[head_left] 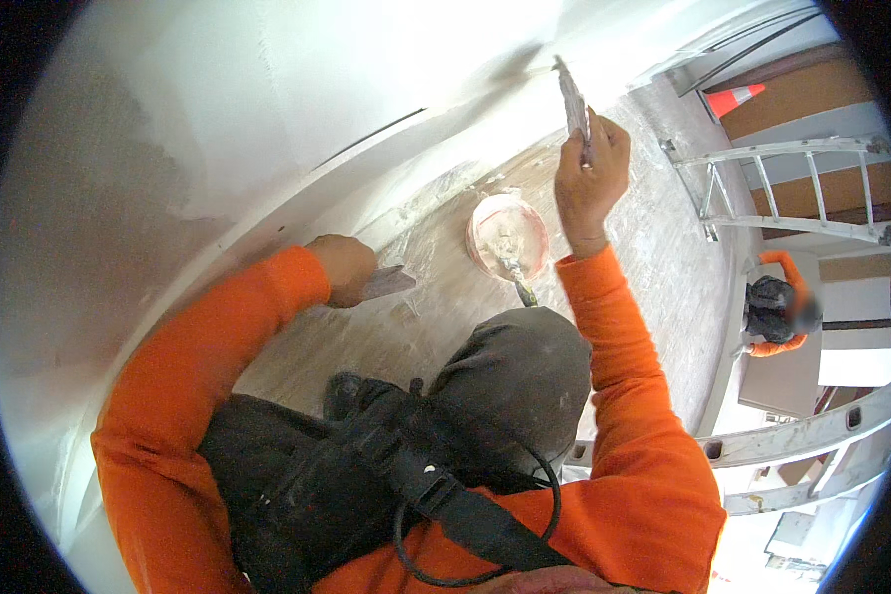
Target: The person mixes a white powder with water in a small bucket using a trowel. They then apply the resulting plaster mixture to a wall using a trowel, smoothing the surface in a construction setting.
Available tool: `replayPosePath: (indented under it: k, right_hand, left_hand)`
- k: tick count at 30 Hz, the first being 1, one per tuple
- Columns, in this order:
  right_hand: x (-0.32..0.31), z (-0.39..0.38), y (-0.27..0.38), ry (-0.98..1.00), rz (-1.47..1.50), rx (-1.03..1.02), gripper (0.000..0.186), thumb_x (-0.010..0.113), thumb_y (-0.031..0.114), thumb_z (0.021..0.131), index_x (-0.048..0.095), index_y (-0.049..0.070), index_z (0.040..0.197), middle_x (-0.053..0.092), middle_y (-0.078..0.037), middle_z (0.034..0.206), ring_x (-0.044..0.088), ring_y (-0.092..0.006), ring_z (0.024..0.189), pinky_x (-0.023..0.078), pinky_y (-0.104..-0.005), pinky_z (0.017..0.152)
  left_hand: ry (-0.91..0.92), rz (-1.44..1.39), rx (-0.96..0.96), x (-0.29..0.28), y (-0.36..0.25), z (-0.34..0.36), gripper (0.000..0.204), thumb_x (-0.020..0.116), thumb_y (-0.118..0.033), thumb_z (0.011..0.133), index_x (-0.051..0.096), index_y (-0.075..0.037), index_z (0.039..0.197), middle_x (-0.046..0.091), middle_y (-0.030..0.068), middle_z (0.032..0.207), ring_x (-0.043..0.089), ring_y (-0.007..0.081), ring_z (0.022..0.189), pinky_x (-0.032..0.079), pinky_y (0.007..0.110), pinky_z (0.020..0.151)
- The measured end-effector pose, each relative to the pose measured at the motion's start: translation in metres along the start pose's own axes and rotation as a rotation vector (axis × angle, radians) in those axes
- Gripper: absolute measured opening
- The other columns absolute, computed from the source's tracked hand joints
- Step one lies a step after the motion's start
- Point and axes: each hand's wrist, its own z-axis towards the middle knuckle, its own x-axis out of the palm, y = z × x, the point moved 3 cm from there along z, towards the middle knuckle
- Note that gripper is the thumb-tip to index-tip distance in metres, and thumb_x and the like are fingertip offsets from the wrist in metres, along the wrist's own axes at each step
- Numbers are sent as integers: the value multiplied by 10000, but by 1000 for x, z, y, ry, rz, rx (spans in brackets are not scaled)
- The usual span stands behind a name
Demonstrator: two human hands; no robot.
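Observation:
My right hand [596, 183] is raised, its fingers closed round a putty knife [570, 97] smeared with pale compound. The blade's tip is at the lit white wall [346, 59]; whether it touches, I cannot tell. My left hand [345, 269], lower and nearer the wall's foot, grips a second flat putty knife [388, 283], its handle hidden by the hand. Between the two hands, a round bucket [473, 247] of whitish compound stands on the dusty floor. A tool with a dark and yellow handle [525, 289] leans out of it toward me.
At the right stands an aluminium ladder [792, 156], with another ladder [812, 436] nearer me. An orange and white cone [735, 100] is at the far right. Another person [777, 297] in orange sleeves is beyond the ladders. A dark slit [371, 137] runs along the wall.

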Motion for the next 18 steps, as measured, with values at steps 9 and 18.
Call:
replayPosePath:
  k: [9,18]
  right_hand:
    - [98,-59,13,-23,9,-40,635,606,-71,769,572,103,1379,535,-156,1131,506,-296,1008,468,-376,876]
    - [25,-66,-23,65,32,154,260,622,98,885,682,57,1135,606,-147,1080,555,-315,1016,452,-391,922]
  left_hand:
    - [27,-18,-11,23,4,12,233,646,-127,727,733,11,894,708,235,914,701,398,880,556,474,794]
    - [-10,-21,-21,17,9,17,227,643,-150,752,732,12,883,704,244,907,698,401,887,552,476,788]
